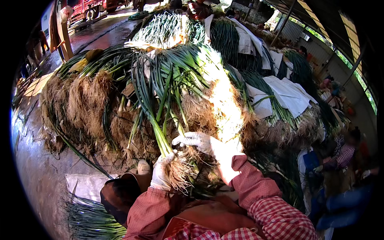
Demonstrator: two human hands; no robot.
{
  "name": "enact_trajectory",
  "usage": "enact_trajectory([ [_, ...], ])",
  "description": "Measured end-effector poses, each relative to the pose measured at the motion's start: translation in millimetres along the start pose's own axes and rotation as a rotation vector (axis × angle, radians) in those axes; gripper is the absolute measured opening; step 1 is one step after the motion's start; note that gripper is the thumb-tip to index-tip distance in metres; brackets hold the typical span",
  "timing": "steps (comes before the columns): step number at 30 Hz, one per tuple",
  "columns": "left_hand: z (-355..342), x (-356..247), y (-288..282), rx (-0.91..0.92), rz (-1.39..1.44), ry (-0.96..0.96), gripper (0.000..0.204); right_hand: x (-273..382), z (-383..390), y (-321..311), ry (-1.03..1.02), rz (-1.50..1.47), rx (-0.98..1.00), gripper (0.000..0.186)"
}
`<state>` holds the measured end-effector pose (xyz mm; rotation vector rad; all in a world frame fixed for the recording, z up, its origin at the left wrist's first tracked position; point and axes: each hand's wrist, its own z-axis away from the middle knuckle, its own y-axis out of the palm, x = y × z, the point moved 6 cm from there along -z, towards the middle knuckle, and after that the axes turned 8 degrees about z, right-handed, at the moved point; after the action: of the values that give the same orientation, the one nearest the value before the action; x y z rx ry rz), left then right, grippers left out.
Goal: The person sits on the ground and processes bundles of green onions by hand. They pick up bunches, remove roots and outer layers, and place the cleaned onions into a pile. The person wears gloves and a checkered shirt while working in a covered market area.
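My left hand (161,173), in a white glove, is closed round a few green onions (159,134) just above their roots. Their bushy tan roots (181,172) hang out beside the glove, and the long green leaves lean away over the heap. Close by on the right, my right hand (197,142), also gloved, has its fingers closed on the lower stem of another green onion (180,127). Part of its roots shows under those fingers. In front of both hands rises a big heap of green onions (90,94), roots facing me; strong sunlight washes out part of it.
More green onions (94,218) lie at lower left by a pale sheet (90,185). White sheets (286,90) cover heaps at the right. A person in a checked sleeve (346,154) works at the right. A wooden post (64,36) and red truck (86,10) stand far left.
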<state>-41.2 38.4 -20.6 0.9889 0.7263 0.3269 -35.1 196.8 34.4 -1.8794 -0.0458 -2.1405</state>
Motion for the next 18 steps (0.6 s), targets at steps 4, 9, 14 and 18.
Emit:
enact_trajectory([
  [4,-1,3,10,0.043,0.052,-0.069,0.028,33,31,1,0.22,-0.053,-0.057,0.031],
  [9,-2,19,9,-0.003,0.064,-0.093,0.019,43,44,8,0.225,-0.159,-0.121,0.029],
  [14,11,17,35,0.016,0.068,-0.175,0.027,50,90,-31,-0.457,0.086,-0.11,0.029],
  [18,4,28,38,0.052,0.05,-0.117,0.03,46,143,-84,-0.425,0.118,-0.269,0.022],
])
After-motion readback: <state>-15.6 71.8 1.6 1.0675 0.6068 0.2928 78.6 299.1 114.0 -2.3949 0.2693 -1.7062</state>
